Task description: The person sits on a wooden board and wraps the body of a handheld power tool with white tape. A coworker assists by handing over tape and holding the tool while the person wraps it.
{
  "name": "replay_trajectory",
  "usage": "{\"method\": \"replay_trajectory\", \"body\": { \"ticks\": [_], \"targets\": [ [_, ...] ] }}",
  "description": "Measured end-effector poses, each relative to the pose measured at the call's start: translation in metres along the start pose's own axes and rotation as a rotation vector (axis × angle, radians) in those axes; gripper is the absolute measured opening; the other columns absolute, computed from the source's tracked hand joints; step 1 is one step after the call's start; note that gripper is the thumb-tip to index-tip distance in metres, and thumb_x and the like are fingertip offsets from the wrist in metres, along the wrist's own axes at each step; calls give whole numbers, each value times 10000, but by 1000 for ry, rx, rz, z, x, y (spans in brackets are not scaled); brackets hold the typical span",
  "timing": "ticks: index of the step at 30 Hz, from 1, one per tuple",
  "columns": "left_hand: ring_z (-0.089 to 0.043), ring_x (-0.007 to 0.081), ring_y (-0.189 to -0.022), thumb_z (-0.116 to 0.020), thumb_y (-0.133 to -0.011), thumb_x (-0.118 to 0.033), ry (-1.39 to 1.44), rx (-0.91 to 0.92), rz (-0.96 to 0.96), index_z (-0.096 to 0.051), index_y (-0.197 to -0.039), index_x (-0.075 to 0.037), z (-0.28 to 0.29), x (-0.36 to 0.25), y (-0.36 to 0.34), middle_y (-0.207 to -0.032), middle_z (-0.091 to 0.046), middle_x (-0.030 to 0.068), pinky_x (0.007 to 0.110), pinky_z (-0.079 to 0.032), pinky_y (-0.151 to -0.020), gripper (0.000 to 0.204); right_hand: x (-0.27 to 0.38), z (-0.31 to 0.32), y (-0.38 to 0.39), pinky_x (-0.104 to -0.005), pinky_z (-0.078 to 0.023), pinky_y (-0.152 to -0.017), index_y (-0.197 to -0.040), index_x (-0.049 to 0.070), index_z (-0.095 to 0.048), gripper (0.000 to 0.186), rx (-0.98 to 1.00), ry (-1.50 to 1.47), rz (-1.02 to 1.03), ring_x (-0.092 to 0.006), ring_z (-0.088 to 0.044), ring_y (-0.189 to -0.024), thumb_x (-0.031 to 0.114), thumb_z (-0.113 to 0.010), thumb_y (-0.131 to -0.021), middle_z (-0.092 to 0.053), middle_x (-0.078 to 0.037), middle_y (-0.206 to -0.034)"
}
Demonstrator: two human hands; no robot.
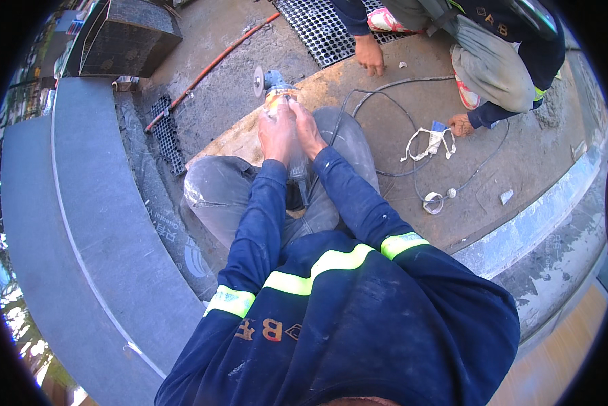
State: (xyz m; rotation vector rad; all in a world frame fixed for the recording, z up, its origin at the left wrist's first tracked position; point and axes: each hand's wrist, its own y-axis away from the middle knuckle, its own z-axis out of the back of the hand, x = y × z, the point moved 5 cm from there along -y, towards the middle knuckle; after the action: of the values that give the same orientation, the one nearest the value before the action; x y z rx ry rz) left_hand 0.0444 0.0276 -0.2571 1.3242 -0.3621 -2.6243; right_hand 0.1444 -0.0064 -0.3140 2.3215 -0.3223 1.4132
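An angle grinder (pixel 279 93) with an orange and bluish-grey head points away from me over my knees. Its thin round disc (pixel 258 82) stands on edge at the left of the head. My left hand (pixel 274 135) is closed around the grinder near its head. Close against it, my right hand (pixel 308 130) grips the same tool from the right side, thumb toward the head. The dusty rear of the body runs back between my forearms. Parts of the fingers are hidden under the tool.
A co-worker crouches at the upper right, one hand (pixel 369 55) on a board (pixel 327 84), another (pixel 461 125) near white straps (pixel 431 142). A black cable (pixel 392 174) loops at my right. Grey slabs (pixel 104 169) line the left, near a red-brown rod (pixel 216 66) and black dimpled mats (pixel 315 30).
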Motion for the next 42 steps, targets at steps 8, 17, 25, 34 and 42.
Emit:
{"method": "replay_trajectory", "body": {
  "ticks": [8, 17, 25, 34, 42],
  "targets": [
    [-664, 208, -1172, -703, -1043, -389, 165, 230, 105, -618, -1380, 65, 4, 1, 52, -1329, -691, 162, 344, -528, -956, 572, -8, 2, -6, -299, -544, -853, -1227, 4, -696, 457, 1, -487, -181, -135, -677, -971, 397, -487, -1123, -726, -77, -1101],
    [-749, 316, -1074, -671, -1034, -462, -169, 193, -222, -677, -1307, 37, 13, 0, 48, -1177, -774, 216, 420, -557, -932, 569, -49, -3, -22, -312, -551, -826, -1258, 8, -686, 514, 18, -558, -124, -146, -677, -922, 460, -475, -1136, -730, -77, -1071],
    [-719, 420, -1195, -702, -955, -586, -254, 219, -235, -545, -1478, 79, 13, -16, 52, -1255, -721, 330, 468, -544, -1029, 860, -39, 1, -15, -334, -582, -800, -1256, 19, -678, 534, 17, -763, -290, -171, -710, -858, 499, -484, -1126, -742, -68, -1029],
    [-733, 396, -1171, -698, -966, -548, -244, 177, -194, -561, -1468, 80, 17, -24, 60, -1222, -741, 307, 434, -554, -1011, 816, -52, 2, -21, -433, -624, -812, -1307, -9, -612, 542, 23, -878, -343, -306, -740, -850, 483, -479, -1123, -733, -163, -1038],
    [-733, 438, -1156, -678, -957, -556, -278, 175, -194, -536, -1497, 72, 17, -30, 62, -1197, -739, 331, 461, -559, -1007, 840, -44, 1, -18, -349, -613, -774, -1276, 25, -643, 519, 80, -837, -331, -194, -734, -843, 499, -506, -1115, -739, -86, -1023]
  ]
}}
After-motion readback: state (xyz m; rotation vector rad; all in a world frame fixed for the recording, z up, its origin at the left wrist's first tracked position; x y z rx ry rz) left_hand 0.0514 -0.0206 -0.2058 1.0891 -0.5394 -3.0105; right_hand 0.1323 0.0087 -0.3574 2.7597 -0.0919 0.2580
